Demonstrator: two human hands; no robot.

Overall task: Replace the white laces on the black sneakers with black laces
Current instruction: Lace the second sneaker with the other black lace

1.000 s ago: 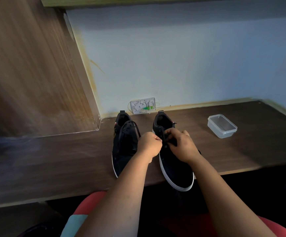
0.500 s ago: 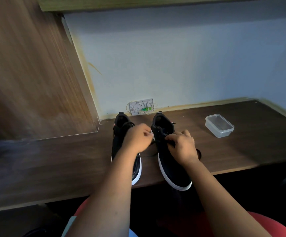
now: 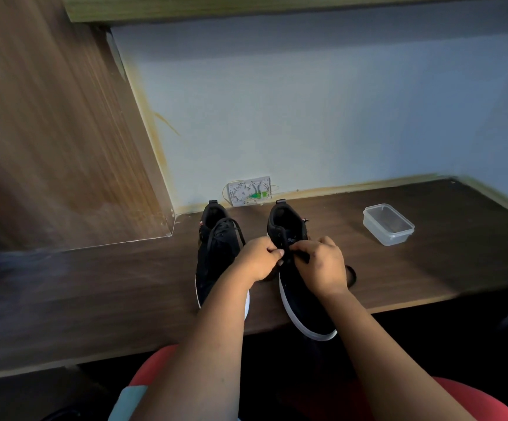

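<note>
Head view: two black sneakers sit side by side on the dark wooden desk (image 3: 429, 268), toes toward the person; the left sneaker (image 3: 217, 256) already carries black laces with a bow near its tongue, no white lace visible anywhere. Left hand (image 3: 257, 259) and right hand (image 3: 322, 265) are close together over the right sneaker (image 3: 301, 302), each curled and pinching a black lace (image 3: 283, 246) at the upper eyelets. Judged nearly done: only finishing and tying this right shoe seems left; clear plastic container (image 3: 388, 224) stands well apart to the right.
</note>
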